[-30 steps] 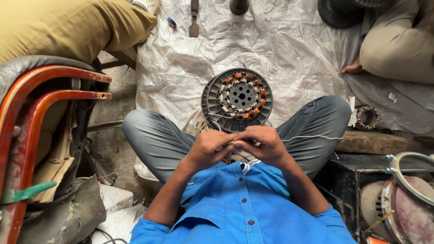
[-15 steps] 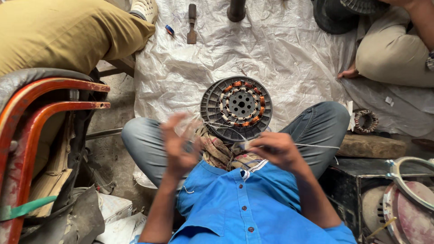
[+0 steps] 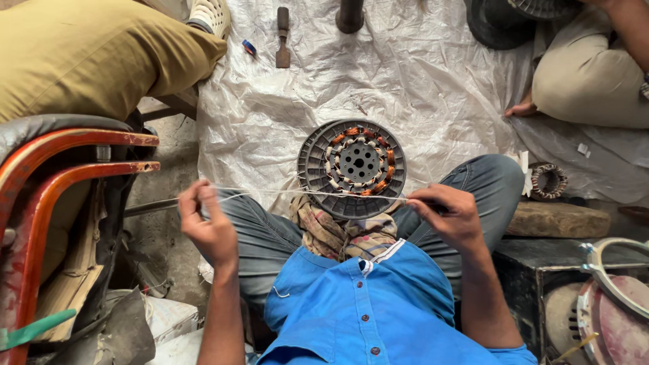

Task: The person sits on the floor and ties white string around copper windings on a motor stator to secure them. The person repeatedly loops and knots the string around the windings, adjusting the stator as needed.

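- Head view: the left hand (image 3: 206,226) is pinching one end of a thin white thread (image 3: 318,194), fingers closed on it.
- The right hand (image 3: 451,217) is gripping the other end, pulling it taut.
- The round motor stator (image 3: 352,167) is lying just beyond both hands, on the plastic sheet (image 3: 419,74).
- Keeping even tension looks wise; jerking could snap the thread.

1. Soft, even daylight filled the scene; shadows were faint.
2. The white plastic sheet (image 3: 433,74) beyond the hands was the brightest area, with mild glare on its wrinkles.
3. The corner below the left hand (image 3: 209,226) lay dim.
4. Both hands and the right hand (image 3: 449,216) looked sharp, with little motion blur.
5. Wide-angle distortion bent the frame edges.
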